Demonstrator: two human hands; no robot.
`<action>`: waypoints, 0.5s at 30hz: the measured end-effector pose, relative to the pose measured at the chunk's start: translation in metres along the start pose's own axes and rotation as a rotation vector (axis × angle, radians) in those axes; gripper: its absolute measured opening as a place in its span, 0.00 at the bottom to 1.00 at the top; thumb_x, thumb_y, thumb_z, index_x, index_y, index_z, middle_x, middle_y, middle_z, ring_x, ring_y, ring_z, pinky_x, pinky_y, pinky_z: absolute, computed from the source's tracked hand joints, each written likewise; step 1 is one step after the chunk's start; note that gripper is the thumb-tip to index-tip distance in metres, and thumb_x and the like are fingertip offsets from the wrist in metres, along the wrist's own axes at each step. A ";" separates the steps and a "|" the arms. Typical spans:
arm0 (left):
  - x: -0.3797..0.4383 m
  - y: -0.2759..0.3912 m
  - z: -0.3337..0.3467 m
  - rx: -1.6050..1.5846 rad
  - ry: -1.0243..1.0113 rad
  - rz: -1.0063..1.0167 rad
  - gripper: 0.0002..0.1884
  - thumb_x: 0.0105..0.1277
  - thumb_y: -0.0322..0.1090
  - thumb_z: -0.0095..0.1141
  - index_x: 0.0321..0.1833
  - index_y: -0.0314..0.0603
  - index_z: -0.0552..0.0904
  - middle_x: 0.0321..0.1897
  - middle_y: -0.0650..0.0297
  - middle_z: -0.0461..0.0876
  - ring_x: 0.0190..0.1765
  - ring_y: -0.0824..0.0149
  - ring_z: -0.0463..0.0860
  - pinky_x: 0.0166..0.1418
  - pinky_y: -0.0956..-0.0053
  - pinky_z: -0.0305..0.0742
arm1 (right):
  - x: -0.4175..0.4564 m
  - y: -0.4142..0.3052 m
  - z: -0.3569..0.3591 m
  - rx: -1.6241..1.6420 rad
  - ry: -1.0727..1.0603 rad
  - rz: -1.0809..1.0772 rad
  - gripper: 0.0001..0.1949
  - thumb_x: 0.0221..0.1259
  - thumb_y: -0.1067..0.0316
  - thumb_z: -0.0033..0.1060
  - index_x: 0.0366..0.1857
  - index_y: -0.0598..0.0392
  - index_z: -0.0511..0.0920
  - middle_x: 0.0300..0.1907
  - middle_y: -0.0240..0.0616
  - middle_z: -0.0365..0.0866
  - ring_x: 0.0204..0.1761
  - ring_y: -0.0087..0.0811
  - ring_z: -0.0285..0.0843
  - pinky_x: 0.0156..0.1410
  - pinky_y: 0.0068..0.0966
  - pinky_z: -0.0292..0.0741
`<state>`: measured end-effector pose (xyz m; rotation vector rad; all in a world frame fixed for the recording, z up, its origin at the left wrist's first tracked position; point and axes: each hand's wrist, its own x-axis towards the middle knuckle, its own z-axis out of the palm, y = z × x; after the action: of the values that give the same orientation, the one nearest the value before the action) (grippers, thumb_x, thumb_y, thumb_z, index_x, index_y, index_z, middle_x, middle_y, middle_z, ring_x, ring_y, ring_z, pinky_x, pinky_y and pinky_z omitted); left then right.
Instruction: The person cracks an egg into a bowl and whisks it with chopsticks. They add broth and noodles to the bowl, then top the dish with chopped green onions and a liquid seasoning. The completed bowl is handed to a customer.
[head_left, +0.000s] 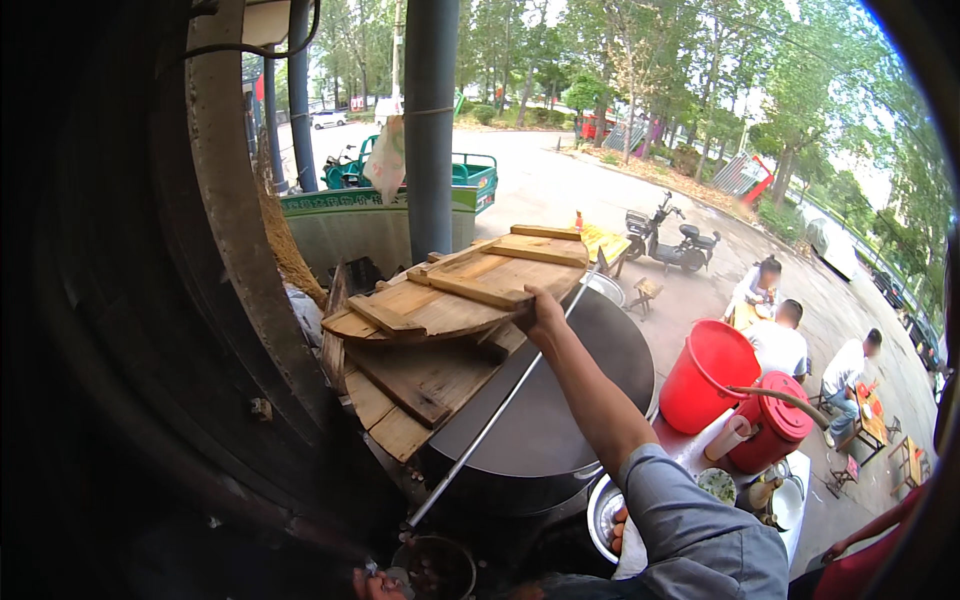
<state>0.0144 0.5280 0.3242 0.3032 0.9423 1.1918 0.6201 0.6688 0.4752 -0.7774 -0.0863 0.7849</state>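
Observation:
My right hand (538, 311) grips the end of a batten on a half-round wooden lid (465, 281), which is tilted over a second wooden board (405, 382). Both lie over the left side of a big round dark pot (592, 382). A long metal rod (480, 439) runs slantwise across the pot, passing by my right forearm. Low in the picture my left hand (379, 585) is partly cut off by the edge, beside a bowl (442, 566) with small pieces in it. It touches something pale and shiny, too dim to name.
Right of the pot, a red bucket (705, 375) and a red lidded bucket (776, 420) stand on a white table with a bowl of chopped greens (716, 485). A metal basin (604, 517) is near my right elbow. A blue-grey post (430, 135) rises behind the lid. People sit at low tables beyond.

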 end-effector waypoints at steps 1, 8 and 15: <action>0.002 0.003 -0.004 0.004 0.080 0.022 0.13 0.60 0.26 0.53 0.49 0.45 0.78 0.28 0.67 0.74 0.26 0.71 0.72 0.23 0.76 0.70 | -0.027 0.006 0.035 -0.017 0.030 -0.015 0.08 0.66 0.68 0.66 0.42 0.55 0.76 0.30 0.36 0.82 0.25 0.34 0.80 0.30 0.37 0.80; 0.032 -0.045 -0.034 -0.069 -0.053 -0.162 0.13 0.63 0.26 0.54 0.50 0.43 0.81 0.31 0.67 0.77 0.31 0.70 0.76 0.31 0.76 0.76 | -0.197 -0.088 -0.033 -0.118 -0.037 -0.198 0.29 0.64 0.60 0.60 0.69 0.60 0.70 0.61 0.49 0.80 0.61 0.45 0.81 0.69 0.42 0.78; 0.069 -0.121 -0.081 0.103 -0.078 -0.355 0.25 0.66 0.34 0.59 0.68 0.50 0.77 0.34 0.70 0.77 0.35 0.71 0.74 0.45 0.69 0.73 | -0.351 -0.101 -0.182 -0.095 0.295 -0.373 0.19 0.62 0.58 0.62 0.50 0.62 0.81 0.42 0.44 0.88 0.42 0.39 0.87 0.54 0.36 0.83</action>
<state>0.0363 0.5214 0.1655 0.2500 0.9460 0.8037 0.4916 0.2818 0.4821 -0.9267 -0.0023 0.3097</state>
